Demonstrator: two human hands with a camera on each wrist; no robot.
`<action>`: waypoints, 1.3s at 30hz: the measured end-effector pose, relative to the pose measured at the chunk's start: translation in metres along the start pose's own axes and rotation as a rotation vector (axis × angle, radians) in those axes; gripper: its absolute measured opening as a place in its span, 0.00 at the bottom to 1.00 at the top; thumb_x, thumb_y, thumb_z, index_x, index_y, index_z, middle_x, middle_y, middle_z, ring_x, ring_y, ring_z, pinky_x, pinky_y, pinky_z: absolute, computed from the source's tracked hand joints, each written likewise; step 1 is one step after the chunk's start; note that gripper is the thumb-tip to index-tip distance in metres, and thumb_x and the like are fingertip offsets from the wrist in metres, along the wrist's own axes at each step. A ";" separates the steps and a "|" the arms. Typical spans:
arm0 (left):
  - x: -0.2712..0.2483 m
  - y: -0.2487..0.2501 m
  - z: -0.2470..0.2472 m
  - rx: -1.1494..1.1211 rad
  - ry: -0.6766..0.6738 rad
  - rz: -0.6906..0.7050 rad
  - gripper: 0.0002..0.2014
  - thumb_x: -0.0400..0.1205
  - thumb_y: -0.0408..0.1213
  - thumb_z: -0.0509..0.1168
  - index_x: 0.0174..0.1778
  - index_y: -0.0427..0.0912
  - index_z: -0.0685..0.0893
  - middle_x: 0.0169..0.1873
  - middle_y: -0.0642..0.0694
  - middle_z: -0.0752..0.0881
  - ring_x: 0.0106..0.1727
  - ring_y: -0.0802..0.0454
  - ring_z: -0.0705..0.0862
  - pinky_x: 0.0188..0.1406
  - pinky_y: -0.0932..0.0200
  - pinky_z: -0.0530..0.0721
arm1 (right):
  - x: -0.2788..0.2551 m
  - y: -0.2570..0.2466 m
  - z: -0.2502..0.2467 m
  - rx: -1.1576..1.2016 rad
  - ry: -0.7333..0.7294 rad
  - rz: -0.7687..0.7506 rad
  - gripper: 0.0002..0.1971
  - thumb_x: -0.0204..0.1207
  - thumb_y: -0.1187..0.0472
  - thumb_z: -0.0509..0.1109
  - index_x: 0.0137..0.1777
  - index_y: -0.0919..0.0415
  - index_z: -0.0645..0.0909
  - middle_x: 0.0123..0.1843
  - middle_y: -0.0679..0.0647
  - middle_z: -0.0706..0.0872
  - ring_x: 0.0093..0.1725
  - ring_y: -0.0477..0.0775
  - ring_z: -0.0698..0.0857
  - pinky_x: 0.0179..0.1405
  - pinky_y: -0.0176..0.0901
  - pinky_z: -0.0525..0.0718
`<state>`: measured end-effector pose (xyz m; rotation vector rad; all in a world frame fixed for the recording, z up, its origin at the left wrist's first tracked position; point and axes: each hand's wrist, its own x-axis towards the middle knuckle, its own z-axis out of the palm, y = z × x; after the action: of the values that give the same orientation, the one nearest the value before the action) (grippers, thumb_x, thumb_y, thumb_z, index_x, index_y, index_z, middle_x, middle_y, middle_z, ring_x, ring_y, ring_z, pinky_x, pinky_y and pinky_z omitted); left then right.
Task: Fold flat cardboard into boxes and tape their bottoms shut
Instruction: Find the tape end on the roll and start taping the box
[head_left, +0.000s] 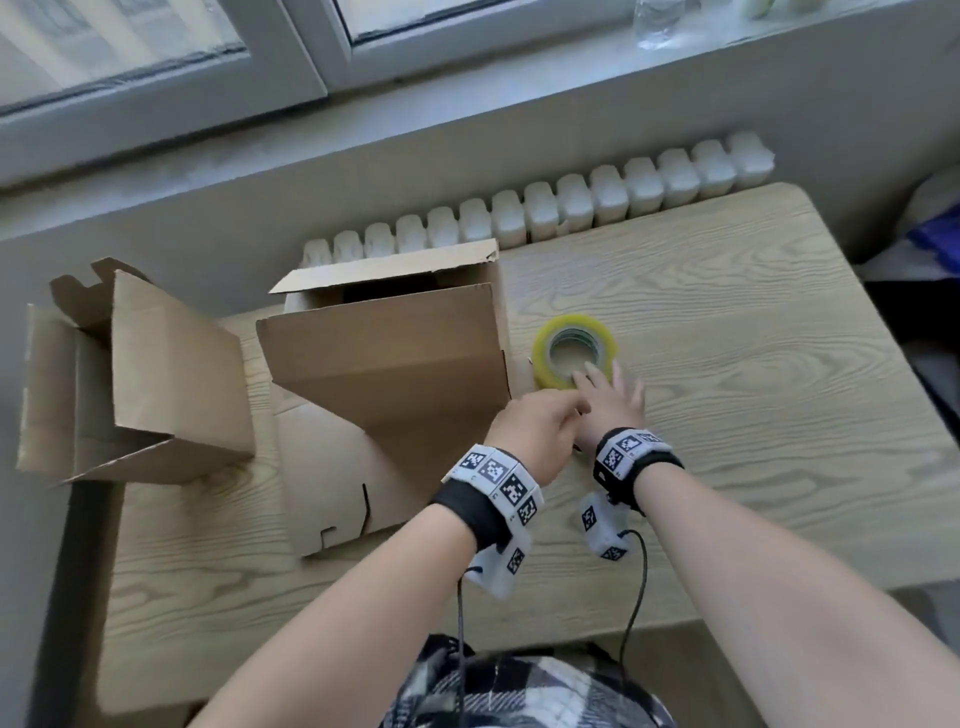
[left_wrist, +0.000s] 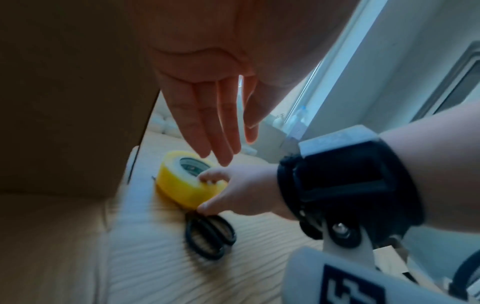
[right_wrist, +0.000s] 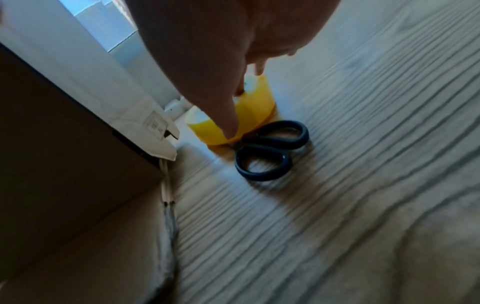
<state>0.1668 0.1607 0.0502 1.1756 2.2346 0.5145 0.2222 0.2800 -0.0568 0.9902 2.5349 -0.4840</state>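
A yellow tape roll (head_left: 571, 358) lies flat on the wooden table (head_left: 753, 364), just right of a brown cardboard box (head_left: 384, 374) that stands with its flaps up. My right hand (head_left: 597, 379) grips the roll: fingers over its top rim, thumb (right_wrist: 228, 123) against its outer side. My left hand (head_left: 571, 410) hovers beside it with straight fingers (left_wrist: 207, 123) above the roll (left_wrist: 187, 185) and holds nothing. Black-handled scissors (right_wrist: 270, 152) lie on the table against the near side of the roll (right_wrist: 254, 115), under my hands.
A second folded cardboard box (head_left: 135, 374) stands at the table's left edge, partly past it. A white radiator (head_left: 545, 213) runs behind the table under a windowsill with a clear bottle (head_left: 657, 21). Bare tabletop stretches right of the tape.
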 end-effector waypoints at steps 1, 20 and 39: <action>0.001 -0.006 0.005 0.002 -0.014 -0.043 0.15 0.86 0.39 0.56 0.62 0.54 0.84 0.61 0.52 0.88 0.61 0.44 0.84 0.60 0.47 0.83 | 0.001 -0.001 0.001 -0.031 0.035 -0.006 0.28 0.80 0.55 0.61 0.80 0.50 0.63 0.84 0.50 0.62 0.87 0.61 0.45 0.81 0.69 0.43; -0.005 -0.004 -0.011 -0.928 -0.056 -0.521 0.26 0.90 0.55 0.49 0.80 0.45 0.69 0.68 0.42 0.79 0.69 0.40 0.78 0.73 0.45 0.70 | -0.074 0.006 -0.096 1.070 0.182 0.067 0.11 0.80 0.64 0.65 0.37 0.57 0.83 0.46 0.59 0.85 0.61 0.64 0.81 0.58 0.47 0.74; -0.090 -0.124 -0.038 -1.053 0.242 -0.792 0.16 0.87 0.47 0.61 0.52 0.35 0.84 0.52 0.33 0.86 0.43 0.42 0.84 0.49 0.50 0.83 | -0.129 -0.132 -0.051 1.117 -0.223 -0.020 0.28 0.52 0.56 0.67 0.49 0.76 0.87 0.42 0.53 0.83 0.46 0.52 0.78 0.47 0.45 0.73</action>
<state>0.1072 0.0149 0.0359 -0.3008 1.8929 1.2684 0.2072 0.1377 0.0698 1.1125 1.9645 -1.9919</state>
